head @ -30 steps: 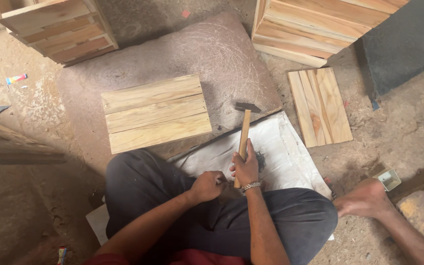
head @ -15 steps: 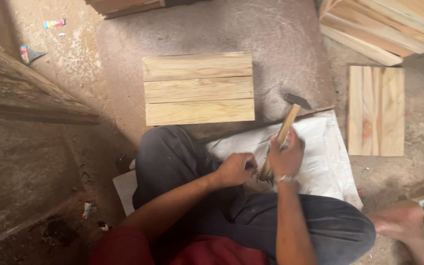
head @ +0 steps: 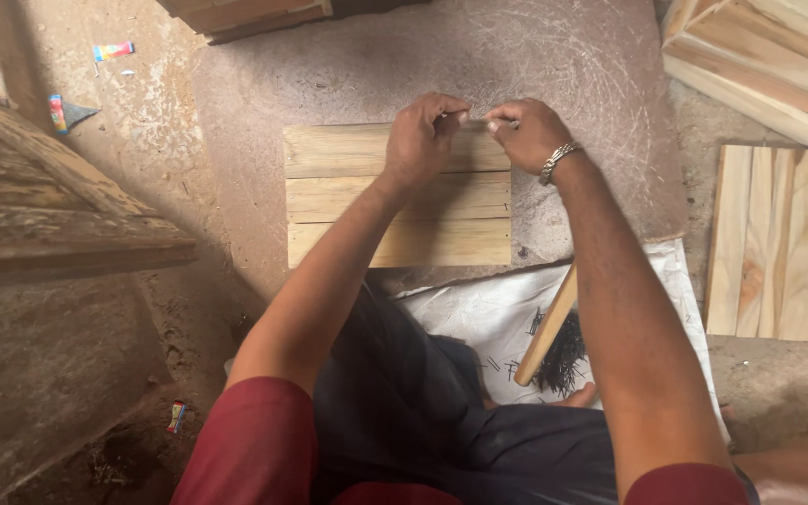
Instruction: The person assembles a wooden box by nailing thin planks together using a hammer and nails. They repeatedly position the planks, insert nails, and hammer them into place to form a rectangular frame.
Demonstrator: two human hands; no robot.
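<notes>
Pale three-slat wooden panel lay under both hands, left hand and right hand close together, pinching small nails; white sheet held loose dark nails.

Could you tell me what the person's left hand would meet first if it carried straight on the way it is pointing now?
The left hand points rightward, so it would probably meet the right hand first; their fingertips nearly touch above the slatted wooden panel.
</notes>
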